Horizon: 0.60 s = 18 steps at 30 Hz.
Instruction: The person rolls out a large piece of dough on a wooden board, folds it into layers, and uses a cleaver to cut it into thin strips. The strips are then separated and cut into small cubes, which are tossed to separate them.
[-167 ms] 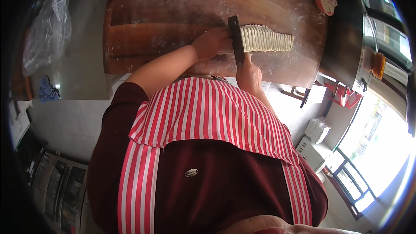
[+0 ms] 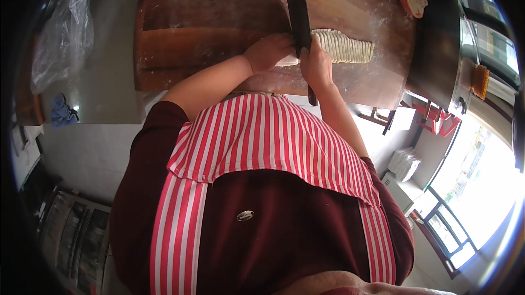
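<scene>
My right hand (image 2: 317, 66) is closed around the handle of a dark, broad-bladed knife (image 2: 298, 19). The blade points away from me, with a small hole near its far end, and the handle's butt sticks out below my hand. Left of the blade, my left hand (image 2: 270, 52) lies over pale dough (image 2: 288, 61), fingers curled close to the knife; the fingertips are partly hidden. Only a strip of that dough shows beneath the hand. To the right of the knife, a row of thin cut dough strips (image 2: 347, 48) stands packed side by side on the wooden board (image 2: 202, 8).
Flour dusts the board. A round pink-and-white object (image 2: 413, 1) sits at its far right corner. On the grey counter to the left are a clear plastic bag (image 2: 65, 32) and a blue cloth (image 2: 64, 111). An orange brush (image 2: 480, 82) is at the far right.
The knife has shifted away from me, and its blade reaches farther across the board. My right hand has moved up with it, close beside my left hand, which stays almost in place.
</scene>
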Each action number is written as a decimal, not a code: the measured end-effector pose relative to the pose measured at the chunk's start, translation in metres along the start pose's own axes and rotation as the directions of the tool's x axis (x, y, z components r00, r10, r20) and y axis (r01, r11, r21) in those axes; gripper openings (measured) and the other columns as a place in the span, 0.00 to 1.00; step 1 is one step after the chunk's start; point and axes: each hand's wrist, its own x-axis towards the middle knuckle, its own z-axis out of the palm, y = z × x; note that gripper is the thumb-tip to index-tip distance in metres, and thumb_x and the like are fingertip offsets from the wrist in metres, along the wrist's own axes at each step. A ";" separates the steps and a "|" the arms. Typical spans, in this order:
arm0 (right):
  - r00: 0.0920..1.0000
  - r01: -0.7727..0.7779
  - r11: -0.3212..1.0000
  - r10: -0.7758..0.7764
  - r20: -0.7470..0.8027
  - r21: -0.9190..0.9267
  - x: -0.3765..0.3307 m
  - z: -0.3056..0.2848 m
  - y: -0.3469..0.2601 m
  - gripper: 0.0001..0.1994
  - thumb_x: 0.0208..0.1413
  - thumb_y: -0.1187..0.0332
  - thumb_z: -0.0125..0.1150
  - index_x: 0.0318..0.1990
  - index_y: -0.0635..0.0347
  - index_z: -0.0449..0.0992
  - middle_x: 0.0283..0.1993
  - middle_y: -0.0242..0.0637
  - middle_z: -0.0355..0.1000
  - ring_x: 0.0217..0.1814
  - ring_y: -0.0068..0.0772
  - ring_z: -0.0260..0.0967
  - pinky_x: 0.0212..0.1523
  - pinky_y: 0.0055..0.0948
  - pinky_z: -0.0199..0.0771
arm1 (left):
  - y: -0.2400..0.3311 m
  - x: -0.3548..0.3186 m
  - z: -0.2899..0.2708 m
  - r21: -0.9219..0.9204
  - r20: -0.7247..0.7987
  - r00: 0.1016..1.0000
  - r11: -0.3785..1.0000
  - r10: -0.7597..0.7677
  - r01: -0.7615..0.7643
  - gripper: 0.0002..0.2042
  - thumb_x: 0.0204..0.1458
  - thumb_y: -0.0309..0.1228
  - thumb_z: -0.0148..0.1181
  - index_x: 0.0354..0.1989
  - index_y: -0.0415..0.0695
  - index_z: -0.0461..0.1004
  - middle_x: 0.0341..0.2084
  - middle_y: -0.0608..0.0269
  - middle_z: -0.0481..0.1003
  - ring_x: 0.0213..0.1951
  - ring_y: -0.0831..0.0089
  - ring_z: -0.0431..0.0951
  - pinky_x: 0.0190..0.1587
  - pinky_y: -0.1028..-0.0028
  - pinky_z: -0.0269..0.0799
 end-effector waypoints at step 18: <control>0.990 -0.078 0.994 0.086 0.110 -0.078 -0.064 -0.017 -0.019 0.12 0.58 0.69 0.52 0.49 0.59 0.63 0.27 0.59 0.74 0.33 0.65 0.74 0.34 0.58 0.69 | -0.008 -0.019 -0.003 0.074 -0.055 0.998 0.997 -0.003 0.007 0.13 0.51 0.28 0.54 0.45 0.47 0.76 0.50 0.59 0.74 0.54 0.55 0.72 0.57 0.60 0.69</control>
